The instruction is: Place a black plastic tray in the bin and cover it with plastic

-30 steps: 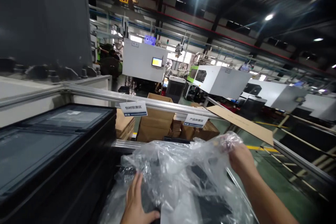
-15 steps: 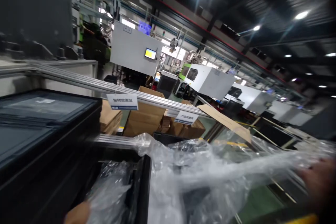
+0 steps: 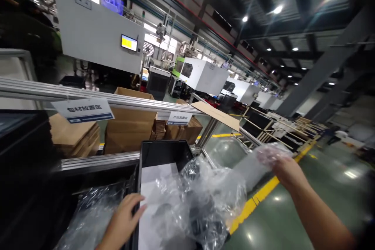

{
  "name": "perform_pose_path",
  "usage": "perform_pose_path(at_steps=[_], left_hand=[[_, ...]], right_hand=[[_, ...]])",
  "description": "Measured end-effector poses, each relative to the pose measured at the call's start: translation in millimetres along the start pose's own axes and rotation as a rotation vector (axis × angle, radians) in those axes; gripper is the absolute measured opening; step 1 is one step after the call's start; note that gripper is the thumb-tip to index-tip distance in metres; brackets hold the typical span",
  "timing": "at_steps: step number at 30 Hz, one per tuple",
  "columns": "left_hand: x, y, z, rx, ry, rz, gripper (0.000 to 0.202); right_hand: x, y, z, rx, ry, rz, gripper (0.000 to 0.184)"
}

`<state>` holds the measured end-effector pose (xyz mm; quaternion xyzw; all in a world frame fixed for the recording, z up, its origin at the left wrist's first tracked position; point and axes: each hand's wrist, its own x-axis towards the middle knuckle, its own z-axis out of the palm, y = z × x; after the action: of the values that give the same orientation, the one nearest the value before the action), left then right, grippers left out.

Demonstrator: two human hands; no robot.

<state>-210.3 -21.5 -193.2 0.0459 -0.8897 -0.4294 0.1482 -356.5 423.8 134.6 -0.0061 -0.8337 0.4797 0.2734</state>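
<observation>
My right hand [image 3: 287,170] is closed on a clear plastic bag [image 3: 216,193], holding one end out to the right. The rest of the crumpled film hangs over a black bin [image 3: 164,146]. Inside that bin lies a white sheet [image 3: 155,177], partly seen through the plastic. My left hand [image 3: 124,215] is above the bin's left wall, thumb and fingers apart, with nothing in it. More clear plastic [image 3: 88,215] lies in the dark container to the left, partly behind my left hand.
An aluminium rail [image 3: 140,101] with hanging signs [image 3: 83,109] crosses behind the bins. Cardboard boxes [image 3: 129,129] stand beyond it, and a cardboard sheet [image 3: 218,115] rests on the rail. A black box [image 3: 23,156] is at left. White machines [image 3: 99,27] stand farther back.
The view has swung right. My right hand has come fully into view, still gripping the stretched plastic bag. My left hand now shows with spread fingers near the bin's left wall.
</observation>
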Motion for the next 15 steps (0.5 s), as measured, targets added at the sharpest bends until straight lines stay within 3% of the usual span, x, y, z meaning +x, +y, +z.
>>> perform_pose_path(at_steps=[2, 3, 5, 7, 8, 11, 12, 15], left_hand=[[19.0, 70.4, 21.3, -0.117, -0.062, 0.160, 0.033], [28.5, 105.4, 31.1, -0.142, -0.060, 0.219, 0.042], [48.6, 167.6, 46.7, -0.191, -0.031, 0.326, 0.079], [71.2, 214.3, 54.0, -0.304, 0.028, 0.374, 0.107], [83.1, 231.1, 53.6, -0.377, 0.001, 0.371, 0.102], [115.7, 256.7, 33.4, -0.486, -0.176, 0.401, 0.028], [123.5, 258.4, 21.0, -0.472, -0.202, 0.409, 0.015], [128.5, 250.5, -21.9, -0.376, -0.175, 0.397, 0.014]], right_hand=[[-16.3, -18.1, 11.7, 0.070, -0.232, 0.003, 0.029], [-26.6, -31.0, 17.1, 0.094, -0.351, -0.011, 0.033], [-48.7, -59.8, 27.2, 0.104, -0.548, -0.085, 0.036], [-67.0, -85.5, 35.8, 0.072, -0.671, -0.230, 0.034], [-72.5, -94.9, 38.5, 0.032, -0.704, -0.342, 0.031], [-66.1, -102.4, 34.2, -0.259, -0.723, -0.753, 0.024], [-56.1, -97.5, 27.2, -0.400, -0.700, -0.857, 0.025], [-13.0, -64.3, -7.9, -0.793, -0.599, -0.963, 0.014]])
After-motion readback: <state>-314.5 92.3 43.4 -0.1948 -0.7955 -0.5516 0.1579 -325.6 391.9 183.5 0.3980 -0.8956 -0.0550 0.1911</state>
